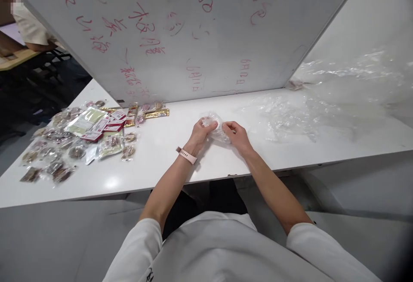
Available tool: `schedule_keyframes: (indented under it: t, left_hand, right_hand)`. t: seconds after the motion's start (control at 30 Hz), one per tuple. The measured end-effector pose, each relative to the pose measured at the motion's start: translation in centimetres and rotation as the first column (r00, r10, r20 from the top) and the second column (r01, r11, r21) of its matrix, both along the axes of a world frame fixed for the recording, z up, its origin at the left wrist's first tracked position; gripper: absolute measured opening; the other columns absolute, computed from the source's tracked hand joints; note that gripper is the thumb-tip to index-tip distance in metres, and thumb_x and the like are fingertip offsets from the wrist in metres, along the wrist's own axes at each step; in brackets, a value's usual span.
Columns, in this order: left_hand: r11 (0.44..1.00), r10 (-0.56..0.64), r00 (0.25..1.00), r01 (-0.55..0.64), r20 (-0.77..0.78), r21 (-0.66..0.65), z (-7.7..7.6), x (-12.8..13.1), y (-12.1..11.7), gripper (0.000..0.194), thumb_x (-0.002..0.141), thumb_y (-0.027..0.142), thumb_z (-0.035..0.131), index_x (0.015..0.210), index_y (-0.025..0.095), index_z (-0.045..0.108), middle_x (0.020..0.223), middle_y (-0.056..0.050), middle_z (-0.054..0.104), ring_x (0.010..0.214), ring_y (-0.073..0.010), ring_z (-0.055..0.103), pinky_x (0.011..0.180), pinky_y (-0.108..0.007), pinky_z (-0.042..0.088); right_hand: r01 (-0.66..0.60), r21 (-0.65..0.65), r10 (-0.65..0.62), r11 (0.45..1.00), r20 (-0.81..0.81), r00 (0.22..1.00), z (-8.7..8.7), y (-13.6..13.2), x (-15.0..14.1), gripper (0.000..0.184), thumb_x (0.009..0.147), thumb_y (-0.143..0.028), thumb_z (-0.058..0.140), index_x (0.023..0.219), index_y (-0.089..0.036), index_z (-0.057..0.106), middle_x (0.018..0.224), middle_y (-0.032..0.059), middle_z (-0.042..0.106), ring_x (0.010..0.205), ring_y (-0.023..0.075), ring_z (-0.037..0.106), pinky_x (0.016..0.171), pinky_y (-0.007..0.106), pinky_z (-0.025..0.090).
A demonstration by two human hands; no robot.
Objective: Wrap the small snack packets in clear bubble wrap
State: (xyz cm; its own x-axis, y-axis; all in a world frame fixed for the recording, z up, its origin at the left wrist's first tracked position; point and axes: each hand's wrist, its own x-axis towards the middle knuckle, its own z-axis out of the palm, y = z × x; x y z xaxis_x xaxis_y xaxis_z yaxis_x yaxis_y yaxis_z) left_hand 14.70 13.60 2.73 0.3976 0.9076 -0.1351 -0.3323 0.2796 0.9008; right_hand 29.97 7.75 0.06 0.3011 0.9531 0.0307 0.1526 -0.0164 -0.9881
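Note:
Between my hands, just above the white table (167, 144), is a crumpled clear plastic bag (217, 134). My left hand (203, 131) is closed on its left side, the thumb lying across the plastic. A pinkish band circles that wrist. On the other side, my right hand (235, 132) pinches the bag's edge between thumb and fingertips. Whether anything lies inside the plastic I cannot tell. Right of my hands spreads a loose heap of clear plastic bags (284, 116).
Several small clear packets (77, 152) lie on the left, around green-and-white pouches (86, 120), red-and-white packs (105, 126) and gold sachets (156, 113). A whiteboard (206, 49) with red writing stands along the back edge. Another person (32, 23) is at the far left.

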Motion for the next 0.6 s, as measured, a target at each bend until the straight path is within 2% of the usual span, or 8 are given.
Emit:
schedule_keyframes:
  t: [0.03,0.1,0.2,0.27,0.33,0.4,0.47,0.6]
  left_hand:
    - [1.0,0.005,0.999,-0.006,0.046,0.023,-0.1,0.2,-0.1,0.052,0.058,0.034,0.093,0.096,0.016,0.062,0.085,-0.001,0.068,0.074,-0.0126,0.063,0.074,-0.028,0.049]
    - [0.998,-0.012,0.997,0.008,0.072,0.058,-0.3,0.4,-0.6,0.055,0.058,0.035,0.093,0.1,0.017,0.062,0.087,0.0,0.068,0.075,-0.0124,0.063,0.075,-0.028,0.05]
    - [0.991,-0.093,0.996,0.093,-0.008,0.094,-0.5,0.4,-1.3,0.054,0.061,0.036,0.092,0.101,0.017,0.061,0.087,0.0,0.067,0.076,-0.0135,0.063,0.074,-0.028,0.051]
    - [0.98,-0.143,0.987,0.152,-0.074,0.127,-0.6,0.3,-1.7,0.05,0.067,0.038,0.089,0.104,0.018,0.062,0.093,-0.002,0.068,0.08,-0.0152,0.065,0.074,-0.03,0.052]
    - [0.973,-0.157,0.98,0.175,-0.124,0.153,-0.8,0.3,-1.8,0.048,0.074,0.042,0.083,0.111,0.019,0.062,0.108,-0.006,0.067,0.09,-0.0174,0.066,0.077,-0.031,0.054]
    - [0.975,-0.149,0.976,0.172,-0.157,0.14,-1.1,0.4,-1.6,0.046,0.079,0.043,0.079,0.116,0.021,0.063,0.12,-0.009,0.065,0.097,-0.0181,0.066,0.08,-0.032,0.055]
    - [0.979,-0.162,0.971,0.18,-0.175,0.094,-1.3,0.7,-1.3,0.042,0.082,0.042,0.077,0.115,0.02,0.064,0.118,-0.009,0.066,0.094,-0.0169,0.066,0.084,-0.034,0.055]
    - [0.977,-0.197,0.962,0.21,-0.189,0.048,-1.3,1.1,-1.0,0.033,0.082,0.038,0.077,0.108,0.019,0.068,0.103,-0.007,0.071,0.086,-0.0156,0.067,0.086,-0.033,0.054]
  right_hand:
    - [0.021,0.018,-0.02,1.0,-0.025,0.999,0.3,-0.2,0.0,0.056,0.078,-0.066,0.067,0.112,-0.021,0.065,0.105,0.0083,0.067,0.088,0.0181,0.061,0.069,0.029,0.051]
    - [-0.086,0.009,0.086,0.996,-0.097,0.992,1.2,-0.9,0.1,0.062,0.08,-0.064,0.067,0.128,-0.024,0.061,0.121,0.0103,0.066,0.098,0.0201,0.064,0.078,0.033,0.057]
    - [-0.365,-0.052,0.353,0.93,-0.157,0.922,3.1,-2.6,0.9,0.051,0.089,-0.061,0.059,0.127,-0.027,0.064,0.117,0.0078,0.069,0.092,0.0204,0.068,0.075,0.037,0.061]
    - [-0.412,-0.097,0.404,0.906,-0.092,0.91,4.5,-3.4,2.5,0.043,0.089,-0.058,0.061,0.119,-0.028,0.07,0.108,0.0064,0.072,0.086,0.0214,0.069,0.066,0.037,0.063]
    - [-0.272,-0.115,0.272,0.956,-0.016,0.962,5.8,-3.4,5.6,0.034,0.085,-0.053,0.069,0.104,-0.025,0.074,0.097,0.0071,0.073,0.078,0.0226,0.069,0.057,0.037,0.062]
    - [0.01,-0.084,-0.009,0.996,0.012,1.0,7.1,-2.4,10.0,0.024,0.084,-0.043,0.073,0.091,-0.02,0.073,0.092,0.0093,0.072,0.074,0.0215,0.067,0.056,0.036,0.061]
    - [0.272,-0.029,-0.271,0.962,0.009,0.962,8.3,-0.5,15.2,0.015,0.094,-0.028,0.063,0.095,-0.015,0.069,0.103,0.013,0.07,0.081,0.0181,0.067,0.067,0.034,0.062]
    - [0.532,-0.034,-0.528,0.846,0.089,0.845,9.8,4.6,25.3,0.027,0.102,-0.014,0.042,0.115,-0.003,0.061,0.123,0.0267,0.06,0.091,0.0149,0.065,0.071,0.033,0.054]
